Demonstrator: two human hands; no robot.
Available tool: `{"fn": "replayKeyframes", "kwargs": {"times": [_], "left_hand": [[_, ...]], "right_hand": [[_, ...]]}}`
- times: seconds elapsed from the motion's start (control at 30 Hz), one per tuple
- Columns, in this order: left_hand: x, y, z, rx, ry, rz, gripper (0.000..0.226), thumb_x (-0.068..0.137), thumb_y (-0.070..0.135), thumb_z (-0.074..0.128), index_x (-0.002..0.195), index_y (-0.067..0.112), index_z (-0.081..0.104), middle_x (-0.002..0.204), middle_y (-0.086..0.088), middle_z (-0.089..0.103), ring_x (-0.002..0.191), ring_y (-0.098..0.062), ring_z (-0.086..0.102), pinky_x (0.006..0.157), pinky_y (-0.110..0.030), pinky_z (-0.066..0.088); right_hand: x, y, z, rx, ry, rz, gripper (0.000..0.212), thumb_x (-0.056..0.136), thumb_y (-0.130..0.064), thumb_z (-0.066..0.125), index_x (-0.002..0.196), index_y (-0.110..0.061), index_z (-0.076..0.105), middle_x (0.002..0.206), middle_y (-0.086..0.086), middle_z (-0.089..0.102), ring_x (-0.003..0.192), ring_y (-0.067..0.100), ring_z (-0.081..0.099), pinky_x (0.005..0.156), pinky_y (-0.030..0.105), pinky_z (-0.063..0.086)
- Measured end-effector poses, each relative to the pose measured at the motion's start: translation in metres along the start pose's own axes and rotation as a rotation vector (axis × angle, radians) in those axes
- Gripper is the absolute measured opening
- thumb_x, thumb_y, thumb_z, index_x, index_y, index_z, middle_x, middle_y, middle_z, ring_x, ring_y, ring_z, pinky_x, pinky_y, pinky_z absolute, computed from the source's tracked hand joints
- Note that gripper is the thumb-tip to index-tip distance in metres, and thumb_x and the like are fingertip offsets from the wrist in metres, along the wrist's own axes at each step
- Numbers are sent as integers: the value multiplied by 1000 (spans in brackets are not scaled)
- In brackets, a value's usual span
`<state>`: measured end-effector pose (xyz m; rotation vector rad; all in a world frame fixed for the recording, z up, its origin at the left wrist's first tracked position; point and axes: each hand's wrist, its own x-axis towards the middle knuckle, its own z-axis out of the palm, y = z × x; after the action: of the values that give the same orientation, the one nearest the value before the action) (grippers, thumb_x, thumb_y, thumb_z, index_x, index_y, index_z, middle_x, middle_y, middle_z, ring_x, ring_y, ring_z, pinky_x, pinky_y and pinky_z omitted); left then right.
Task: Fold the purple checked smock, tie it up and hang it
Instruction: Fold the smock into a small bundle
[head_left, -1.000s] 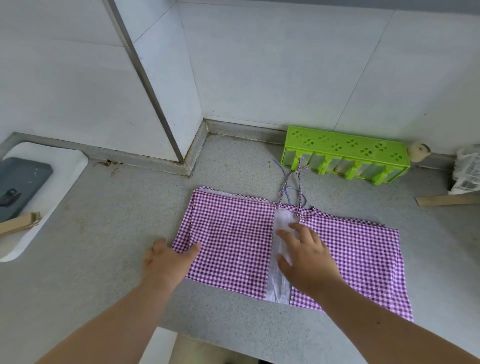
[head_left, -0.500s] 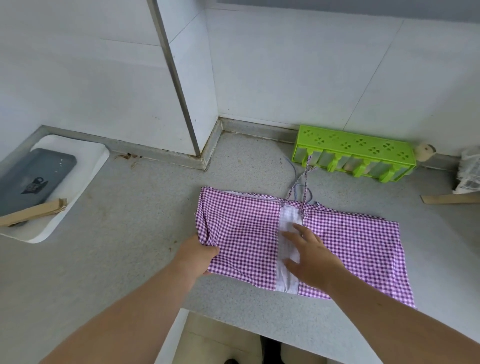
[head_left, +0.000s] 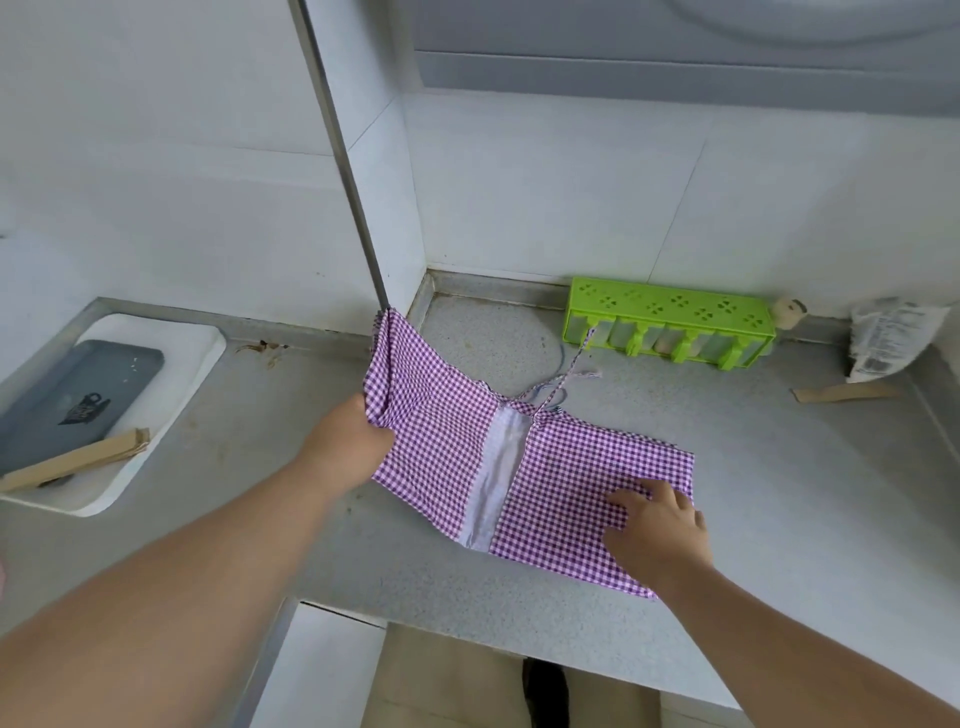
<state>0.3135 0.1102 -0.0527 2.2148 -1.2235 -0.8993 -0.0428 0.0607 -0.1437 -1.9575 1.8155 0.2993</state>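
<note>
Fingers (head_left: 631, 501) on smock (head_left: 561, 483) — grey countertop (head_left: 779, 493)

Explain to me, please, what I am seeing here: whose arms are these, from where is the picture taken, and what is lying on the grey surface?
There is no machine here. A person wears a camera on the head, so you look down along their own two arms. On the grey counter lies a purple checked smock with thin ties at its far edge. The left hand grips the smock's left edge and lifts it off the counter. The right hand rests on the smock's right part. Behind stands a green plastic rack, with a white packet in the far right corner. At the left, a white tray holds a dark flat object.
</note>
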Motion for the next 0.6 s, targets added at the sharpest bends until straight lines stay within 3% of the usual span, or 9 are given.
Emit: {"fn": "replayKeyframes", "kwargs": {"times": [0.13, 0.3, 0.43, 0.5, 0.6], "left_hand": [[-3, 44, 11, 71, -103, 149, 42, 97, 28, 54, 139, 30, 57, 124, 6, 68, 107, -19, 66, 93, -43, 56], [-14, 89, 58, 238, -219, 349, 8, 89, 26, 57, 97, 28, 57, 90, 2, 67, 78, -18, 68, 74, -47, 61], [-30, 115, 104, 437, -270, 508, 15, 89, 29, 60, 90, 27, 46, 86, 7, 57, 80, -21, 61, 75, -43, 56], [-37, 124, 126, 535, -360, 580, 20, 92, 42, 63, 99, 29, 49, 91, 9, 60, 87, -22, 63, 77, -39, 54], [-42, 127, 148, 558, -665, 521, 53, 90, 70, 61, 135, 44, 50, 133, 16, 65, 114, -13, 66, 98, -38, 54]], "right_hand": [[-2, 4, -2, 129, -109, 24, 61, 95, -44, 55, 154, -46, 41, 168, -2, 20, 155, 33, 18, 122, 55, 33], [0, 14, -4, 194, -127, -6, 50, 104, -42, 46, 154, -37, 48, 167, -4, 28, 152, 27, 29, 123, 46, 30], [3, 21, -5, 340, -90, 26, 45, 111, -38, 33, 142, -21, 62, 153, 4, 52, 136, 26, 51, 116, 39, 38], [2, 32, -7, 504, -72, 107, 47, 111, -40, 32, 133, -18, 67, 143, 10, 61, 127, 29, 58, 107, 40, 44], [-2, 46, -14, 692, -36, 252, 62, 110, -50, 26, 133, -8, 65, 137, 21, 64, 125, 38, 59, 106, 42, 44]]}}
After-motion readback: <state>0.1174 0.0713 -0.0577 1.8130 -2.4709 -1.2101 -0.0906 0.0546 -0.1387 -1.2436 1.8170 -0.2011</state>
